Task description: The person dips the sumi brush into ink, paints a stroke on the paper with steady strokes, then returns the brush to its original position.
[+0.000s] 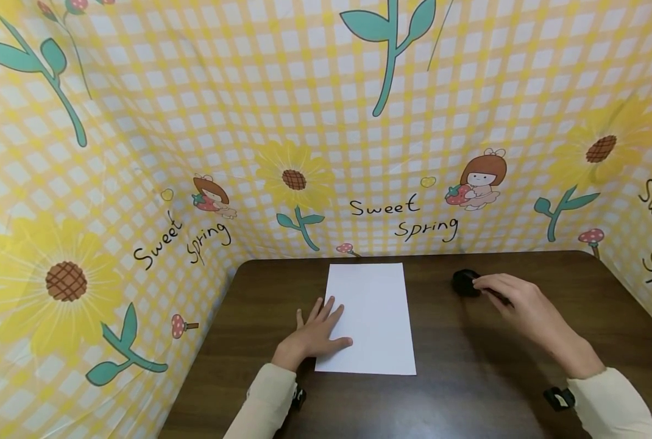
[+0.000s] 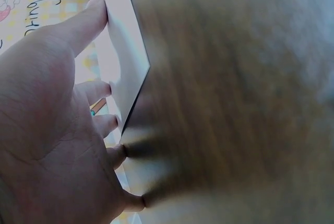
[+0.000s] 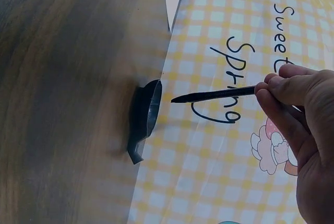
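Observation:
A white sheet of paper (image 1: 372, 317) lies upright on the dark table, seen from the head. My left hand (image 1: 317, 332) rests at its left edge with fingers spread, the thumb reaching over the sheet. In the left wrist view, the thumb and some fingertips touch the paper (image 2: 125, 62). My right hand (image 1: 523, 305) pinches a slim black brush (image 3: 219, 95) with a tapered tip between thumb and fingers. Just beyond those fingers sits a small black dish (image 1: 465, 283). From the right wrist, the brush tip appears apart from the dish (image 3: 146, 112).
The brown wooden table (image 1: 441, 390) ends at a back edge near the paper and dish. Yellow checked cloth (image 1: 326, 122) with printed flowers and lettering rises behind and on both sides. A black strap mount (image 1: 559, 398) sits at the right wrist.

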`<state>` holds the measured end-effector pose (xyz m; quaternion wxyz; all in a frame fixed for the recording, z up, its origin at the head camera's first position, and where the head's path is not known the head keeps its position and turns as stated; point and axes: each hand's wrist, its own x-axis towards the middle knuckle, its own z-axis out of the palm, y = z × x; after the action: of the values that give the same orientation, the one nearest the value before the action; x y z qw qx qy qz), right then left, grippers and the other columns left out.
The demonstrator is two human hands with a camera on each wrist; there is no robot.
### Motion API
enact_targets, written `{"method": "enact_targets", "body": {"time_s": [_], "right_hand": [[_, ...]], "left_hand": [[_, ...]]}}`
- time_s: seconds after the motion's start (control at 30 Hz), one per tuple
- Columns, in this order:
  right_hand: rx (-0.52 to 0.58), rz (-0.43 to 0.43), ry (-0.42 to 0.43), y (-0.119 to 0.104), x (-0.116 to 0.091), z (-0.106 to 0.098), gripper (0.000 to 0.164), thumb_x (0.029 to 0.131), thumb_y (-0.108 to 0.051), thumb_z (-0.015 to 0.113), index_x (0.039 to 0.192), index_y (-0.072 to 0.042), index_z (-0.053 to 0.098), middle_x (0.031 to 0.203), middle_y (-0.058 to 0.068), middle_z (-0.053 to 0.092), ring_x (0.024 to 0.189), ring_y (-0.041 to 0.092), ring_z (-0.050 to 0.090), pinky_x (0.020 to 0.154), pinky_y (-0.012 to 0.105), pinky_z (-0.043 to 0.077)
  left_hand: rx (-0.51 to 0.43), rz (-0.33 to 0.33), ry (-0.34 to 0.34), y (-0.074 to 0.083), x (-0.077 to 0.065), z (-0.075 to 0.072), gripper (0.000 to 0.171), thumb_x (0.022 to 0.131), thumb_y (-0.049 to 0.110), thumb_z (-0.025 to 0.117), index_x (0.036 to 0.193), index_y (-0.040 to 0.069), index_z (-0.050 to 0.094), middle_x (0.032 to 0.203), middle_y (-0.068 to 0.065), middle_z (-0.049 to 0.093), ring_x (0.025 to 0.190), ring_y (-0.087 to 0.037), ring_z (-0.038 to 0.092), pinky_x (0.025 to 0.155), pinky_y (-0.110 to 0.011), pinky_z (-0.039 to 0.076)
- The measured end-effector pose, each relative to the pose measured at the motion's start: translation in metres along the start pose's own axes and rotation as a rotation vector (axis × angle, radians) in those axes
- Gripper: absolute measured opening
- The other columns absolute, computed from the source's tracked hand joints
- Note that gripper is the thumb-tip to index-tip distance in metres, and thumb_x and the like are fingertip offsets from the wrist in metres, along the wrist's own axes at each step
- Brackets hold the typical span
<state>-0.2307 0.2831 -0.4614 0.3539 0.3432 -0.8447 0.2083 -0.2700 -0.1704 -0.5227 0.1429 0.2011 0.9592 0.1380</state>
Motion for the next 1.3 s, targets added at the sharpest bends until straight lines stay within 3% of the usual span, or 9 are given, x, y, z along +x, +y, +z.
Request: {"method": "enact_targets", "body": {"time_s": [0.33,0.53,0.87,0.97,1.03,1.13,1.23,1.3], "right_hand": [[-0.023,0.035,0.043,0.001,0.006,-0.002,0.056,0.111,-0.051,0.043,0.107,-0.009,0.079,0.103,0.004,0.081,0.09,0.02,0.076,0.077,0.017,0.056],[-0.053,0.075,0.076,0.003,0.008,-0.003,0.057,0.109,-0.054,0.045,0.105,-0.009,0.08,0.102,0.004,0.081,0.09,0.02,0.076,0.08,0.013,0.053],[-0.089,0.156,0.105,0.005,0.007,-0.004,0.054,0.102,-0.051,0.049,0.103,-0.008,0.081,0.1,0.008,0.08,0.08,0.021,0.074,0.068,0.018,0.053],[-0.116,0.164,0.106,0.007,0.006,-0.004,0.033,0.102,-0.037,0.066,0.104,-0.007,0.08,0.099,0.009,0.081,0.075,0.023,0.074,0.064,0.022,0.053],[-0.135,0.175,0.105,0.008,0.006,-0.004,0.016,0.095,-0.021,0.08,0.105,-0.008,0.08,0.097,0.009,0.081,0.073,0.023,0.075,0.063,0.025,0.053],[-0.147,0.196,0.108,0.01,0.005,-0.004,0.027,0.082,-0.002,0.088,0.107,-0.008,0.079,0.094,0.008,0.082,0.07,0.023,0.074,0.063,0.025,0.054],[-0.155,0.199,0.12,0.012,0.003,-0.003,0.019,0.1,-0.025,0.076,0.109,-0.008,0.078,0.09,0.006,0.081,0.068,0.022,0.074,0.063,0.026,0.055],[-0.157,0.192,0.139,0.014,0.002,-0.002,0.04,0.107,-0.044,0.06,0.11,-0.007,0.077,0.089,0.006,0.081,0.067,0.023,0.074,0.062,0.026,0.055]], "left_hand": [[-0.007,0.003,-0.005,-0.002,0.0,0.002,0.091,0.101,0.066,0.059,0.171,0.019,0.027,0.181,-0.012,0.008,0.167,-0.043,0.002,0.12,-0.084,-0.001],[-0.008,0.004,-0.009,-0.003,0.001,0.001,0.091,0.101,0.067,0.058,0.172,0.02,0.025,0.181,-0.011,0.007,0.167,-0.042,0.001,0.121,-0.083,-0.002],[-0.009,0.007,-0.008,-0.003,0.0,0.002,0.091,0.101,0.067,0.058,0.172,0.02,0.025,0.181,-0.011,0.007,0.167,-0.042,0.001,0.121,-0.083,-0.002],[-0.009,0.003,-0.012,-0.003,0.0,0.003,0.091,0.101,0.066,0.058,0.172,0.02,0.025,0.181,-0.011,0.007,0.167,-0.042,0.001,0.121,-0.083,-0.002],[-0.011,0.002,-0.013,-0.003,0.0,0.003,0.091,0.101,0.066,0.058,0.171,0.019,0.026,0.181,-0.011,0.007,0.167,-0.042,0.001,0.121,-0.084,-0.002],[-0.009,0.002,-0.012,-0.003,0.001,0.003,0.091,0.101,0.066,0.058,0.171,0.019,0.026,0.181,-0.011,0.007,0.167,-0.042,0.001,0.121,-0.084,-0.002],[-0.007,0.001,-0.009,-0.003,0.0,0.003,0.091,0.101,0.067,0.058,0.172,0.02,0.025,0.181,-0.011,0.007,0.167,-0.042,0.001,0.121,-0.083,-0.002],[-0.002,0.001,-0.009,-0.004,0.001,0.003,0.092,0.101,0.068,0.057,0.172,0.02,0.025,0.181,-0.01,0.007,0.168,-0.042,0.001,0.121,-0.083,-0.002]]}}
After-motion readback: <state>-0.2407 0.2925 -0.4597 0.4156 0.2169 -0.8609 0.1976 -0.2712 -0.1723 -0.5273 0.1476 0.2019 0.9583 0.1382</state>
